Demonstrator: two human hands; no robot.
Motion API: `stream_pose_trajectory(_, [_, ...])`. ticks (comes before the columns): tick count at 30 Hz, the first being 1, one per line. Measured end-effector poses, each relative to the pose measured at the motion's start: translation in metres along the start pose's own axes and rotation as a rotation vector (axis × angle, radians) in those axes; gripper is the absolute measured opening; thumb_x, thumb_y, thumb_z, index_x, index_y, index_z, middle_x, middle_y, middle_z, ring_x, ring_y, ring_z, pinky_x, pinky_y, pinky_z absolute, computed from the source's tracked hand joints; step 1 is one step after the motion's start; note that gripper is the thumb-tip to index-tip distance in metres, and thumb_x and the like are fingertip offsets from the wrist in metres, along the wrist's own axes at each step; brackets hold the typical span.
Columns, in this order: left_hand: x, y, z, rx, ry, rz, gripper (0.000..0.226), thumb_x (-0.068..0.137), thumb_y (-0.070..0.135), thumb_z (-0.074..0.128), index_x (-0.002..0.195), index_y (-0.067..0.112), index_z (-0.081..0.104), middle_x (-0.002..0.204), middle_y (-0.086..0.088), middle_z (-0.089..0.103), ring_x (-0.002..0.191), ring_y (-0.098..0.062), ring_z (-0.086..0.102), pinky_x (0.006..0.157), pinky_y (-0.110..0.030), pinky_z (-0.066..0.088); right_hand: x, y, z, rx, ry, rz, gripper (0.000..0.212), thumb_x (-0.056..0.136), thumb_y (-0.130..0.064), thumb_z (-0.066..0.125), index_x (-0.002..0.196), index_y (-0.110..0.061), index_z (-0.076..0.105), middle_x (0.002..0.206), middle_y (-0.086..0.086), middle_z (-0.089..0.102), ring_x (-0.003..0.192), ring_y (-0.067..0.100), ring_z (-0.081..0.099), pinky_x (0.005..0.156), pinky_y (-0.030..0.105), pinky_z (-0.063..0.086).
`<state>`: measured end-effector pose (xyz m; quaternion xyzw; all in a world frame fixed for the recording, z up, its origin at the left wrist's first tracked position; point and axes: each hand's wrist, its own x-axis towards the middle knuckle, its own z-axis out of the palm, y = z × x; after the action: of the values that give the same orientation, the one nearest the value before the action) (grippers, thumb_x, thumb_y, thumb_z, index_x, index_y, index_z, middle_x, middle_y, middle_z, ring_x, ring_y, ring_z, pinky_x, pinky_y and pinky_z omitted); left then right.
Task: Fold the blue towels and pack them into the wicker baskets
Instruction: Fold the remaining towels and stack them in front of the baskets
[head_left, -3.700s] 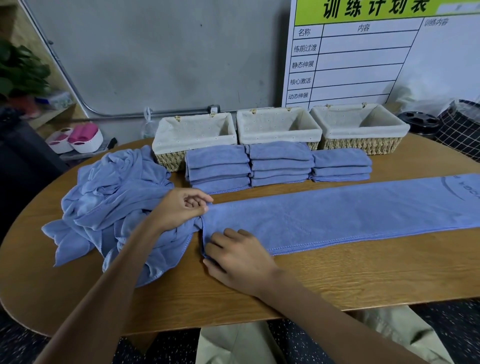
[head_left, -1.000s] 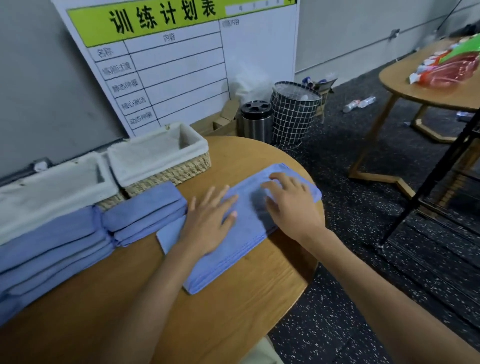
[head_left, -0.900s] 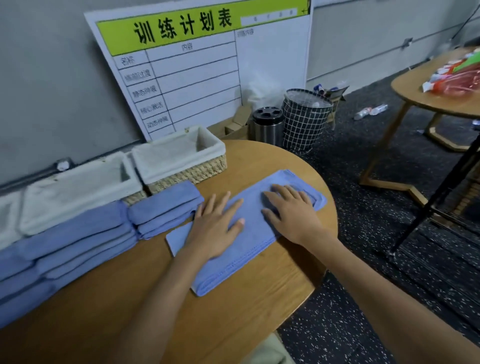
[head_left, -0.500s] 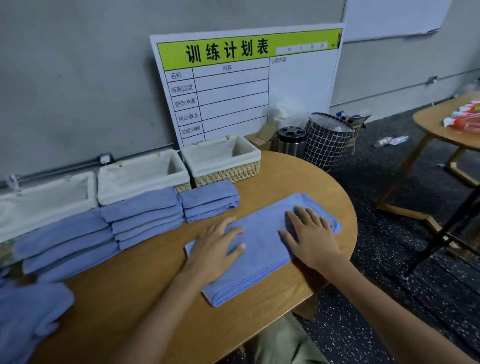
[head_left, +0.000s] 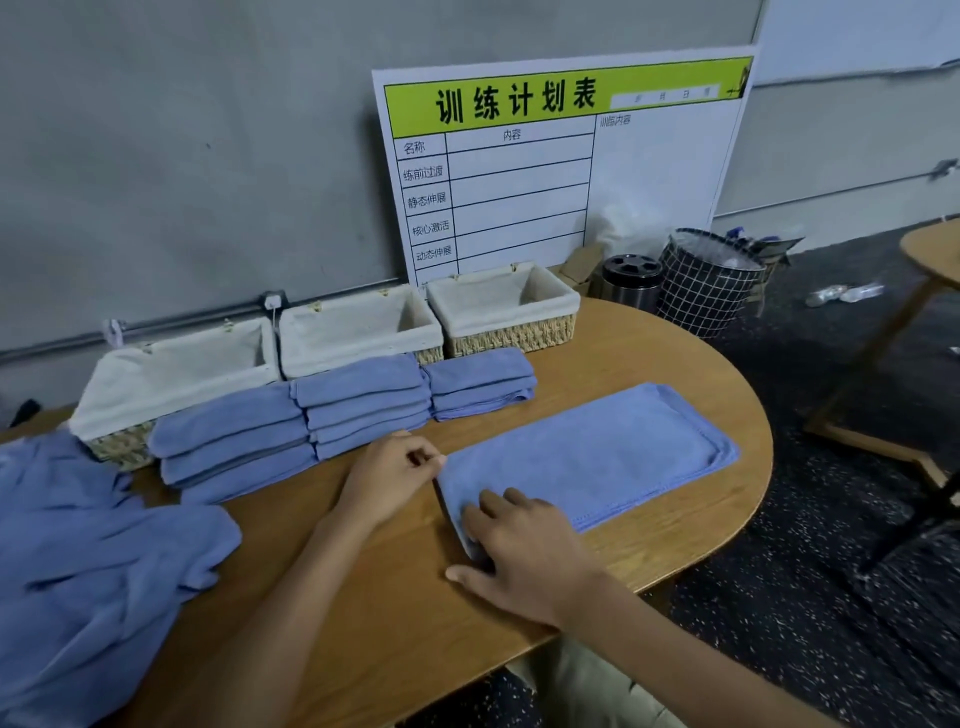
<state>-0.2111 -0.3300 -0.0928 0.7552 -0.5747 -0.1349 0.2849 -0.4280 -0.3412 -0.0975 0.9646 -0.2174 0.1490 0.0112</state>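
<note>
Nearest, the right hand (head_left: 524, 556) rests on the near left corner of the half-folded blue towel (head_left: 592, 457), its fingers (head_left: 498, 506) loosely curved on the cloth and the thumb out on the wooden table (head_left: 363, 623). Just beyond it, toward 11 o'clock, the left hand (head_left: 387, 480) pinches the towel's far left corner between thumb and curled fingertips. That towel lies flat as a long strip running toward 2 o'clock, ending near the table's rounded edge. At 9 o'clock a heap of unfolded blue towels (head_left: 88, 561) sprawls over the table. Farther off, at 11 to 12 o'clock, three stacks of folded blue towels (head_left: 358, 402) sit in a row, each touching the front of one of three cloth-lined wicker baskets (head_left: 504, 312). Behind them a training-plan board (head_left: 561, 166) leans against the grey wall, and at 1 o'clock a wire-grid waste bin (head_left: 709, 283) stands on the floor.
</note>
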Motion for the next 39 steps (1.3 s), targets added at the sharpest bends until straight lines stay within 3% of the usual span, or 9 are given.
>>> stream_pose_trajectory(5, [0.002, 0.005, -0.003, -0.014, -0.052, -0.01, 0.017, 0.101, 0.037, 0.055, 0.088, 0.029, 0.062, 0.081, 0.014, 0.066, 0.072, 0.001, 0.059, 0.064, -0.027, 0.044, -0.001, 0.001, 0.001, -0.083, -0.006, -0.026, 0.022, 0.072, -0.037, 0.063, 0.08, -0.021, 0.052, 0.069, -0.003, 0.052, 0.055, 0.018, 0.052, 0.042, 0.025, 0.028])
stream_pose_trajectory(10, [0.013, 0.012, -0.009, -0.193, -0.108, 0.005, 0.017, 0.104, 0.019, 0.049, 0.095, 0.029, 0.06, 0.071, 0.008, 0.066, 0.063, -0.007, 0.061, 0.065, -0.028, 0.048, 0.002, 0.017, -0.019, 0.306, -0.003, 0.105, 0.017, 0.084, -0.024, 0.056, 0.098, -0.02, 0.048, 0.088, -0.001, 0.061, 0.075, 0.025, 0.056, 0.056, 0.033, 0.036])
stream_pose_trajectory(15, [0.034, 0.033, -0.019, -0.203, -0.164, 0.068, 0.042, 0.098, -0.003, 0.05, 0.094, 0.028, 0.078, 0.101, 0.008, 0.074, 0.086, -0.006, 0.069, 0.08, -0.028, 0.056, -0.002, 0.041, -0.039, 0.571, 0.067, 0.231, 0.02, 0.089, -0.025, 0.061, 0.098, -0.029, 0.043, 0.076, -0.005, 0.063, 0.063, 0.013, 0.052, 0.06, 0.034, 0.046])
stream_pose_trajectory(18, [0.05, 0.044, -0.026, -0.183, -0.24, 0.155, 0.034, 0.092, 0.002, 0.065, 0.103, 0.032, 0.077, 0.103, 0.003, 0.075, 0.096, -0.016, 0.07, 0.086, -0.037, 0.057, -0.005, 0.061, -0.048, 0.68, 0.11, 0.307, 0.024, 0.089, -0.026, 0.064, 0.099, -0.031, 0.042, 0.081, -0.006, 0.062, 0.063, 0.013, 0.056, 0.062, 0.037, 0.048])
stream_pose_trajectory(22, [0.072, 0.069, -0.017, -0.36, -0.253, 0.174, 0.019, 0.094, 0.003, 0.066, 0.103, 0.016, 0.074, 0.105, 0.0, 0.075, 0.103, -0.014, 0.069, 0.092, -0.035, 0.053, -0.019, 0.095, -0.059, 0.812, 0.219, 0.409, 0.028, 0.087, -0.016, 0.067, 0.094, -0.03, 0.044, 0.073, -0.008, 0.061, 0.062, 0.01, 0.056, 0.059, 0.024, 0.043])
stream_pose_trajectory(26, [0.102, 0.104, 0.014, -0.479, -0.252, 0.207, 0.013, 0.097, 0.013, 0.062, 0.106, 0.02, 0.068, 0.105, 0.009, 0.074, 0.108, -0.013, 0.067, 0.092, -0.028, 0.051, -0.039, 0.136, -0.075, 0.917, 0.344, 0.505, 0.028, 0.087, -0.006, 0.067, 0.092, -0.024, 0.046, 0.072, 0.003, 0.066, 0.058, 0.012, 0.06, 0.059, 0.021, 0.043])
stream_pose_trajectory(31, [0.135, 0.165, 0.07, -0.512, -0.189, 0.297, 0.012, 0.1, 0.013, 0.058, 0.098, 0.023, 0.065, 0.09, 0.016, 0.071, 0.092, 0.001, 0.064, 0.085, -0.018, 0.048, -0.064, 0.193, -0.084, 0.902, 0.401, 0.604, 0.026, 0.085, -0.01, 0.067, 0.094, -0.024, 0.047, 0.072, 0.0, 0.068, 0.062, 0.022, 0.068, 0.071, 0.044, 0.052])
stream_pose_trajectory(33, [0.15, 0.182, 0.095, -0.479, -0.169, 0.35, 0.012, 0.101, 0.014, 0.057, 0.103, 0.023, 0.065, 0.094, 0.01, 0.071, 0.093, -0.003, 0.065, 0.085, -0.021, 0.048, -0.073, 0.214, -0.081, 0.856, 0.412, 0.664, 0.025, 0.083, -0.011, 0.066, 0.094, -0.024, 0.047, 0.071, 0.0, 0.067, 0.06, 0.025, 0.066, 0.067, 0.049, 0.052])
stream_pose_trajectory(39, [0.168, 0.186, 0.178, -0.288, -0.206, 0.306, 0.024, 0.097, 0.048, 0.052, 0.118, 0.04, 0.06, 0.089, 0.014, 0.067, 0.09, -0.016, 0.065, 0.084, -0.041, 0.051, -0.096, 0.245, -0.052, 0.44, 0.154, 0.798, 0.023, 0.084, -0.028, 0.064, 0.102, -0.025, 0.051, 0.079, -0.009, 0.061, 0.075, 0.03, 0.062, 0.065, 0.036, 0.046])
